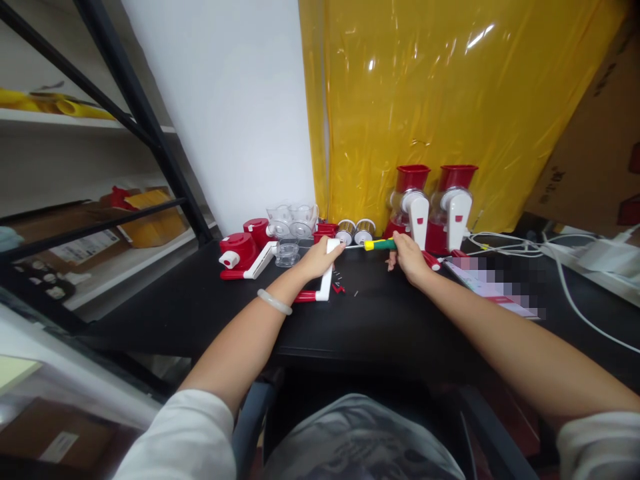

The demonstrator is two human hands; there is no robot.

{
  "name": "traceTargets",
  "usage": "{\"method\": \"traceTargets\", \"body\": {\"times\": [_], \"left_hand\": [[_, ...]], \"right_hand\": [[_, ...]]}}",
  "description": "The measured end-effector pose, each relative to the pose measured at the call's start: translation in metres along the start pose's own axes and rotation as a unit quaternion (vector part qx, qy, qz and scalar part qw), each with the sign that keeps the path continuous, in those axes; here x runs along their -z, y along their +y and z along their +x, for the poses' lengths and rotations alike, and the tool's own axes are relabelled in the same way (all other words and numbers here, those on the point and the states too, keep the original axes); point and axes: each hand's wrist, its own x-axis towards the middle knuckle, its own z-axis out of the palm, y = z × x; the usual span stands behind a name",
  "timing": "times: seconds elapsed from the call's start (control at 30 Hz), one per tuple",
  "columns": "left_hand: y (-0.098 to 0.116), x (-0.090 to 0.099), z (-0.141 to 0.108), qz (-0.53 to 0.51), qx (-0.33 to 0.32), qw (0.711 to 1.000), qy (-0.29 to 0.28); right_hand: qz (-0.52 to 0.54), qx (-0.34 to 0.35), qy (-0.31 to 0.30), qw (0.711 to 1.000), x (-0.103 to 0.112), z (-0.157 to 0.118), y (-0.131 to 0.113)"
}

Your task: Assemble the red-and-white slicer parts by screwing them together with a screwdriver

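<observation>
My left hand point(319, 259) is closed around the white arm of a crank handle point(325, 287), whose red grip points left near the table top. In my right hand point(409, 259) is a screwdriver point(381, 245) with a yellow and green handle. It lies level, its thin shaft pointing left to the upper end of the crank, by my left thumb. Whether the tip sits in a screw is too small to tell. Below my left hand, small red parts point(339, 289) and several loose screws point(356, 293) lie on the black table point(380, 333).
Left on the table are red grater bases point(239, 253), another white crank point(261, 260) and clear plastic parts point(293, 220). Metal grating drums point(364, 231) stand behind my hands. Two assembled rotary graters point(457, 207) stand at the right, near white cables point(520, 245) and a pixelated flat item point(493, 287).
</observation>
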Motion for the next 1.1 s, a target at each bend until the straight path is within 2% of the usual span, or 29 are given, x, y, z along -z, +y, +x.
{"method": "traceTargets", "body": {"times": [0.2,0.37,1.1], "left_hand": [[0.0005,0.0005,-0.0005,0.010,0.004,1.000,0.006],[0.0009,0.0010,-0.0009,0.003,0.001,1.000,-0.001],[0.0005,0.0000,-0.0005,0.003,-0.001,1.000,0.003]], "right_hand": [[0.020,-0.029,0.015,0.999,-0.0014,0.0022,0.0036],[0.071,-0.058,-0.002,0.996,0.0002,0.0053,0.0068],[0.078,-0.051,-0.004,0.996,0.0005,0.0035,0.0029]]}}
